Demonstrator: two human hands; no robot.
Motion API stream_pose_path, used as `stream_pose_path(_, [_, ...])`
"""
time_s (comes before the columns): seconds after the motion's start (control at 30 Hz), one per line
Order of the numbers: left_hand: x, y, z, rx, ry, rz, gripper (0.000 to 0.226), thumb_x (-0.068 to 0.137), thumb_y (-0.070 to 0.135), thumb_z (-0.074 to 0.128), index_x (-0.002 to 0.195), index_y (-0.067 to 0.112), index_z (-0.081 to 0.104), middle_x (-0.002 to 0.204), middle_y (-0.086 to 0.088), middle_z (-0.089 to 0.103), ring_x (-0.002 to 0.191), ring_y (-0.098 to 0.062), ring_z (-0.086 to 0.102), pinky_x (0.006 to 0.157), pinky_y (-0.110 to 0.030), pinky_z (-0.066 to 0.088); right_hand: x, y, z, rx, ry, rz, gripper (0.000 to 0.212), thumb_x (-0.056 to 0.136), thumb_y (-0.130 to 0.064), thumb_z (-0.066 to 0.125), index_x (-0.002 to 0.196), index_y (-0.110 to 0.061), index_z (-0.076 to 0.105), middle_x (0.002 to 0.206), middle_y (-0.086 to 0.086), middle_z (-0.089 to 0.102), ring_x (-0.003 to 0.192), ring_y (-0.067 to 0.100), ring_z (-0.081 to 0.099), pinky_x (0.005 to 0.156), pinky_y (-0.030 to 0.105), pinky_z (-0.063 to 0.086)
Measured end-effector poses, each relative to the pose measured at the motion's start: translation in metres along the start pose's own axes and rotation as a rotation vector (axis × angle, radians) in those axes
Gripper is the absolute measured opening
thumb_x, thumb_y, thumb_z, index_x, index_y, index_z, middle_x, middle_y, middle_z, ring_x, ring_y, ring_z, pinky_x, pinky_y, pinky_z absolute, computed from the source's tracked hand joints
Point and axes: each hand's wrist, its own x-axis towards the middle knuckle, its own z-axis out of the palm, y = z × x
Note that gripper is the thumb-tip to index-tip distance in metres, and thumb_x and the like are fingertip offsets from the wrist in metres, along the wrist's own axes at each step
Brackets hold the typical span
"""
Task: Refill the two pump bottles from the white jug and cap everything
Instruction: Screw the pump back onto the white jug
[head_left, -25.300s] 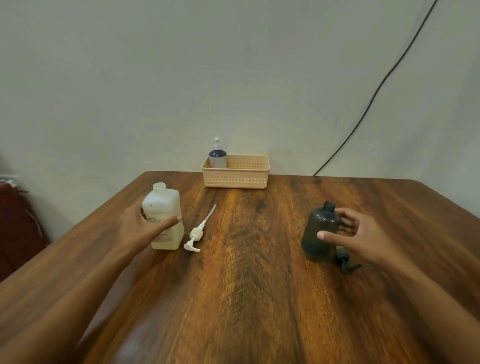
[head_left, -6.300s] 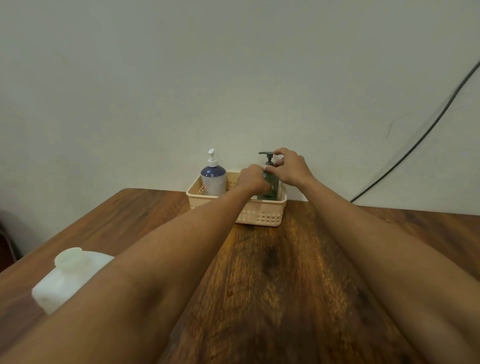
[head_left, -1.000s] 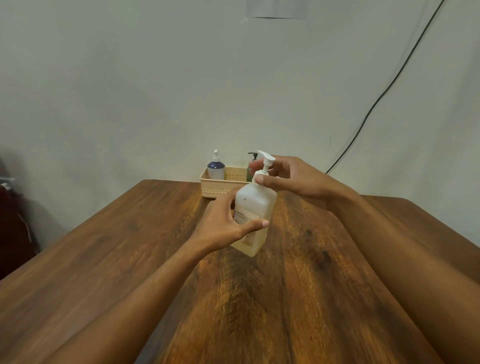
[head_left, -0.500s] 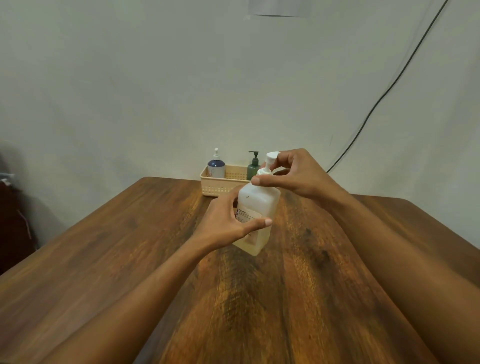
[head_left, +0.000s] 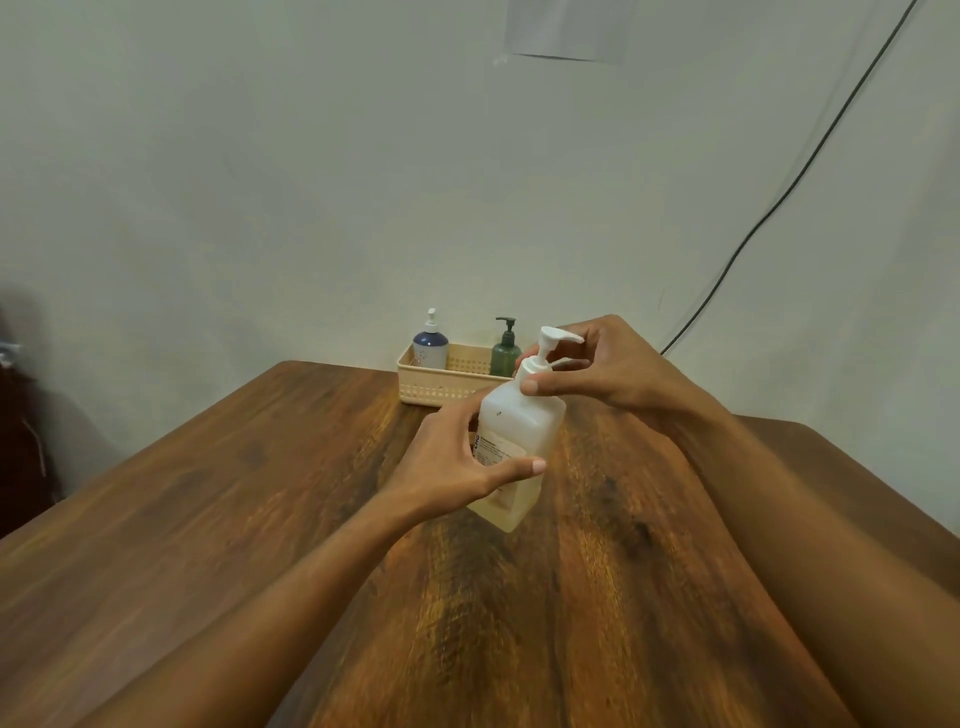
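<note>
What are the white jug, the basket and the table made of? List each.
White jug: translucent matte plastic, probably; yellowish liquid shows through.
Basket: beige plastic, seemingly; moulded perforated walls.
Table: wood or wood-look laminate, semi-gloss; visible grain.

Soft, even, dimmish light; faint shadows; wide-angle bending at edges.

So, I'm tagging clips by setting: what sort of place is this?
Probably a plain room, home or office: wooden table against a pale wall, a black cable down it, a basket of pump bottles.
</note>
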Motion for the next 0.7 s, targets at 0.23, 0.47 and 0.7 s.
stream_pose_path(0.23, [-0.004,-0.003,0.004,-0.021,0.004,-0.01,0.101,0.063,0.077,0.076,0.15,0.034,0.048,0.133,0.013,0.065,0.114,-0.003,0.064,0.093,-0.027,0.058,-0.005,0.003,0.02,-0.048,0.142,-0.047,0.033,0.073,-0.047,0.094,0.087,-0.021,0.078,0.091,0.003,0.081,0.088,0.023,0.079,0.084,0.053,0.066])
stream_pose_path(0.47, [-0.003,0.0,0.0,-0.01,-0.012,0.027,0.087,0.07,0.066,0.082,0.144,0.029,0.056,0.128,0.013,0.069,0.112,-0.001,0.065,0.093,-0.031,0.06,-0.011,-0.002,-0.003,-0.025,-0.112,0.009,0.045,0.086,-0.039,0.085,0.127,-0.023,0.077,0.123,-0.013,0.08,0.118,0.009,0.074,0.107,0.038,0.058])
stream_pose_path(0.7, [-0.006,0.002,0.007,-0.038,0.008,0.054,0.087,0.069,0.067,0.082,0.144,0.03,0.056,0.123,0.018,0.069,0.109,0.006,0.064,0.084,-0.013,0.054,-0.013,0.001,-0.003,-0.092,-0.058,-0.047,0.031,0.087,-0.027,0.087,0.114,-0.015,0.081,0.115,-0.003,0.082,0.109,0.01,0.076,0.098,0.028,0.06])
